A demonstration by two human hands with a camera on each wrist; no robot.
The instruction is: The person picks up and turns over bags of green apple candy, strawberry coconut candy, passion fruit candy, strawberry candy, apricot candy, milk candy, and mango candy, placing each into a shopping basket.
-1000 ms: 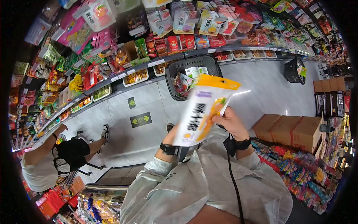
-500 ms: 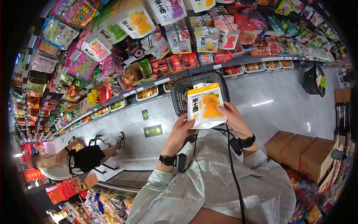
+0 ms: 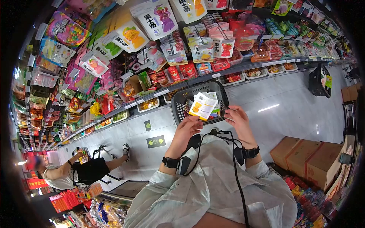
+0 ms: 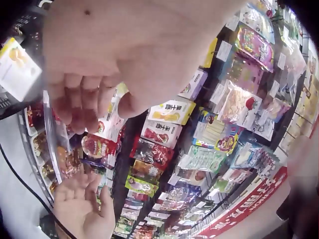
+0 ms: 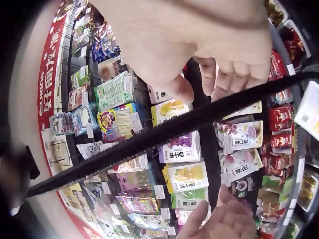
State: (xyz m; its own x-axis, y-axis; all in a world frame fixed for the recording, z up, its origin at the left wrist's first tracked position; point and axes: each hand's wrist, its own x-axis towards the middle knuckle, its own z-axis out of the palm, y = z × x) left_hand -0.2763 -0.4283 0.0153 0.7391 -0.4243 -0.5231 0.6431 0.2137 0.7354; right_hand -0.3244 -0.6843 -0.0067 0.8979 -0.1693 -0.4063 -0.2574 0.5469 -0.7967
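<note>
A white pouch with a yellow edge (image 3: pixel 202 107) is at the dark shopping basket (image 3: pixel 177 106), over the packets there in the head view. In the left wrist view the pouch (image 4: pixel 18 69) shows at the far left, apart from the fingers. My left hand (image 3: pixel 186 131) is near the basket's front edge, fingers loosely bent and holding nothing. On the other side, my right hand (image 3: pixel 239 122) is beside the basket's right corner with its fingers spread and nothing in them. A strap-like black cord (image 5: pixel 164 134) crosses the right wrist view.
Shelves of hanging snack pouches (image 3: pixel 156 19) run along the far side, with price tags on the shelf edge. Cardboard boxes (image 3: pixel 304 157) stand at right. Another black basket (image 3: pixel 318 83) is on the floor. A person (image 3: pixel 83 169) with a black bag is at left.
The yellow and white pouch, held in both hands before, has left them and is now at the basket, turned over. Both hands have loosened and moved apart.
</note>
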